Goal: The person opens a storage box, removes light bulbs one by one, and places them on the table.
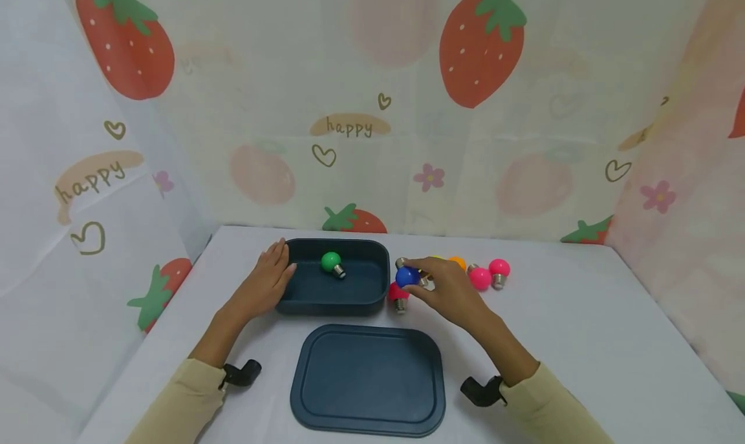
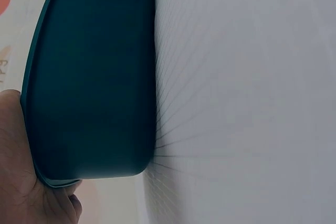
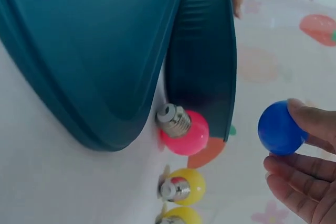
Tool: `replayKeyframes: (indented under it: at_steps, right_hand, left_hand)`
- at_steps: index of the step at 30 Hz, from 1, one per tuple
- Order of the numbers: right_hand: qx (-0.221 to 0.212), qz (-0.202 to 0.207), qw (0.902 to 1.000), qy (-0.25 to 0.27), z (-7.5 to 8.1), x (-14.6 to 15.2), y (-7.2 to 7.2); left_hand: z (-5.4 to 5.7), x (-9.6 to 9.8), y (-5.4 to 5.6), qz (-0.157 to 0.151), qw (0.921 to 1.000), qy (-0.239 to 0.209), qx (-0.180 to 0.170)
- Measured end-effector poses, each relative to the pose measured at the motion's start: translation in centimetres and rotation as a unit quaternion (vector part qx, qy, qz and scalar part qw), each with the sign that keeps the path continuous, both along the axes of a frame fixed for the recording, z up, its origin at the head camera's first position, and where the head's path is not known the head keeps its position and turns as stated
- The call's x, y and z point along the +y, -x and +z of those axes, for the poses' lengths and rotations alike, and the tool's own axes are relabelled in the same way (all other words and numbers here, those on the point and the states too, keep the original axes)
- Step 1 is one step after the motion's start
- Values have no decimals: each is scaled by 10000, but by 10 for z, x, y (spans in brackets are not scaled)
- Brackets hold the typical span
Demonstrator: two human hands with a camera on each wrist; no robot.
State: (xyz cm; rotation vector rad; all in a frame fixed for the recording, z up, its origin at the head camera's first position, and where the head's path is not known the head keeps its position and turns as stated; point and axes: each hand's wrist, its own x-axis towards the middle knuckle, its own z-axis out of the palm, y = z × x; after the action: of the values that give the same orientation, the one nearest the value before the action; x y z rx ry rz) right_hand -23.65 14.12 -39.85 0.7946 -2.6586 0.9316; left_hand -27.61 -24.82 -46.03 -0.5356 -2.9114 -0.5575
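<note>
My right hand [image 1: 451, 292] pinches a blue light bulb [image 1: 407, 276] between thumb and fingers, just right of the dark blue box [image 1: 332, 309]. In the right wrist view the round blue bulb [image 3: 281, 128] is raised above the table. My left hand [image 1: 264, 282] holds the box's left end, thumb over the rim and fingers along the outside; the left wrist view shows this grip beside the box wall [image 2: 94, 87]. A green bulb [image 1: 331, 262] lies inside the box. Against the box's right side is a pink bulb [image 1: 398, 293], partly hidden by the blue one.
A flat dark blue lid [image 1: 368, 379] lies in front of the box. Right of the box are yellow bulbs [image 3: 193, 186], an orange bulb [image 1: 458, 262] and two more pink bulbs [image 1: 480, 278]. A strawberry-print cloth [image 1: 372, 172] hangs behind the white table.
</note>
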Motion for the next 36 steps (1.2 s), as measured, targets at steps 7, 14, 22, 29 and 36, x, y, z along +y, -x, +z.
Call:
replayKeyframes:
  at_steps: [7, 14, 22, 29, 36]
  right_hand:
    - [-87, -169, 9998, 101, -5, 12, -3]
    - [-169, -319, 9993, 75, -11, 20, -2]
    - [-298, -368, 9989, 75, -17, 25, 0]
    - [-437, -425, 9981, 5, -20, 27, 2]
    - [-558, -476, 9972, -177, -27, 28, 7]
  left_hand:
    - [1, 1, -2, -9, 9999, -85, -52]
    - [2, 2, 0, -29, 10000, -80, -11]
    - [0, 1, -1, 5, 10000, -85, -14]
    - [-1, 2, -3, -10, 10000, -74, -18]
    - [1, 2, -3, 38, 10000, -73, -15]
